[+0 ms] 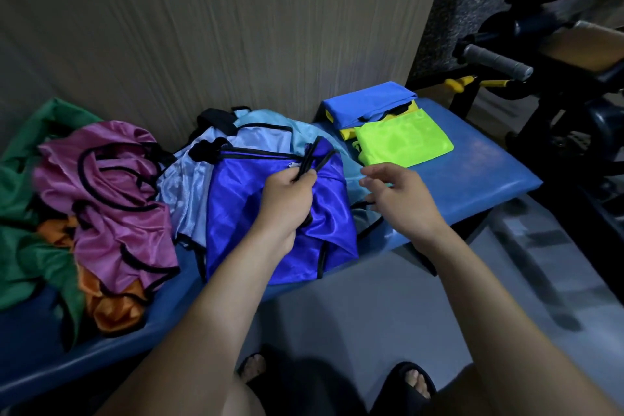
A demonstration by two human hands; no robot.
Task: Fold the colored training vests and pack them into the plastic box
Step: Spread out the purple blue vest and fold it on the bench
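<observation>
A royal blue vest (pixel 236 213) with black trim lies crumpled on the blue padded bench (pixel 472 176), on top of a light blue vest (pixel 189 192). My left hand (pixel 287 203) grips the royal blue vest's bunched black straps near its top edge. Just to its right, my right hand (pixel 398 196) hovers with relaxed fingers, holding nothing. Folded vests sit at the back right: a neon green one (pixel 405 138), a yellow one (pixel 346 133) under it and a blue one (pixel 368 105). No plastic box is in view.
A loose pile of purple (pixel 111 196), orange (pixel 111 307) and green (pixel 30 246) vests covers the bench's left part. A wall stands right behind the bench. Black gym equipment with a grey handle (pixel 496 61) stands at the right. Grey floor and my sandalled feet are below.
</observation>
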